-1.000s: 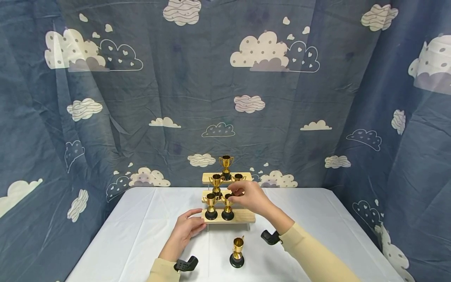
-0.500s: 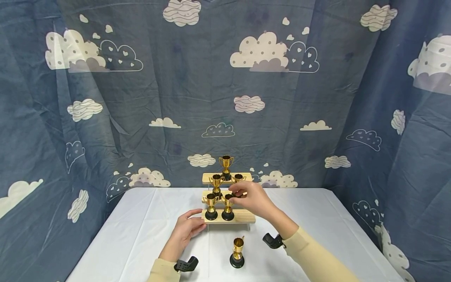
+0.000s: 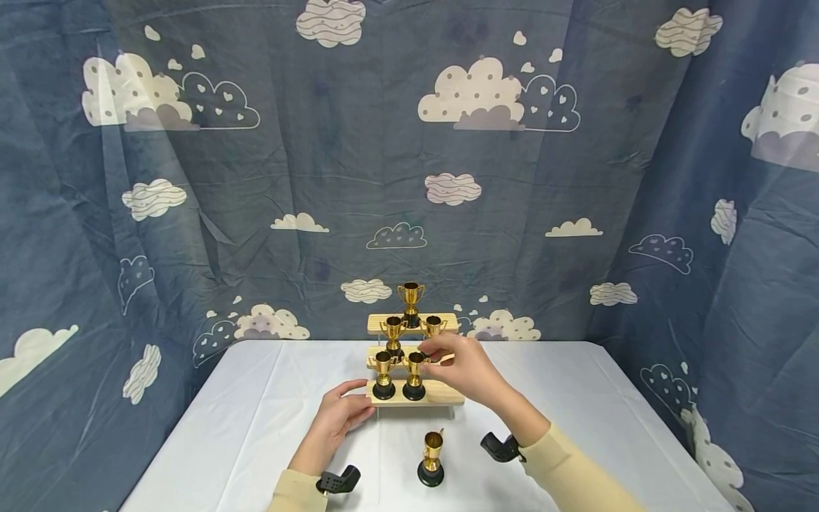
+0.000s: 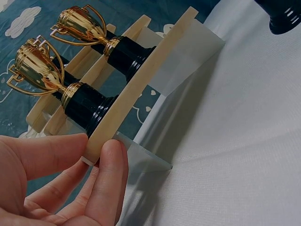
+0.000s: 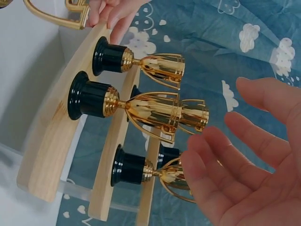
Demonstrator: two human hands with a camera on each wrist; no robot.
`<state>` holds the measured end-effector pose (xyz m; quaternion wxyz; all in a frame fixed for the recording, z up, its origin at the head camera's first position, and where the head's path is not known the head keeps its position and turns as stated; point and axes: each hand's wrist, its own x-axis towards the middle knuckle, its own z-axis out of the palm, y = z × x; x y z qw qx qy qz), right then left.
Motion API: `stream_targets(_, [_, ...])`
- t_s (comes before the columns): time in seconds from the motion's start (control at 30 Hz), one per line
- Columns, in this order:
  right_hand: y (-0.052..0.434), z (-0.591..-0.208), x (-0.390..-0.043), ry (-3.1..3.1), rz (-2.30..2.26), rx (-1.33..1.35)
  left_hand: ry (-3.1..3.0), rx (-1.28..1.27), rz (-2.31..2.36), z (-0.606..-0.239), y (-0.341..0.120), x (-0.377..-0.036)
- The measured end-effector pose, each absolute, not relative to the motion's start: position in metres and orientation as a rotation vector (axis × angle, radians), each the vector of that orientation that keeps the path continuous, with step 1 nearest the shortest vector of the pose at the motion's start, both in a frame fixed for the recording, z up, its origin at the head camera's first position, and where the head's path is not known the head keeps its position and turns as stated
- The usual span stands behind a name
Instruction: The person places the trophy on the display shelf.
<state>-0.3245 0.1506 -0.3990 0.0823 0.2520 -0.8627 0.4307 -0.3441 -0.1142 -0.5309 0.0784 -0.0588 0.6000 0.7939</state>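
A three-step wooden shelf stand point(image 3: 448, 392) holds several small gold trophy cups on black bases. My left hand point(image 3: 339, 416) pinches the left end of the lowest board point(image 4: 122, 106) between thumb and fingers. Two trophies stand upright on that board, a left trophy point(image 4: 37, 68) and a right trophy point(image 5: 150, 110). Beside the right one, my right hand point(image 3: 463, 366) has its fingers loosely bent; in the right wrist view the fingertips point(image 5: 195, 157) are at the cup's rim side, with nothing in the palm. Behind that hand, the middle step's right trophy point(image 3: 433, 326) is partly hidden.
One more trophy point(image 3: 431, 455) stands on the white-covered table point(image 3: 269, 434) in front of the stand. A single trophy point(image 3: 411, 302) tops the highest step, and another trophy point(image 3: 393, 338) is on the middle step's left. A cloud-patterned curtain point(image 3: 358, 178) encloses the table.
My right hand has shifted slightly right and down, away from the front right trophy, and its wrist moved with it. The left hand stays on the board, and the trophies stand as before.
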Motion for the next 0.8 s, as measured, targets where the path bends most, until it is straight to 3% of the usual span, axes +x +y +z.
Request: stream_targets(0.8, [0.161,-0.422,-0.297,-2.630,1.422,0.828,1.781,-0.176,2.387,-0.528,-0.113,-0.341])
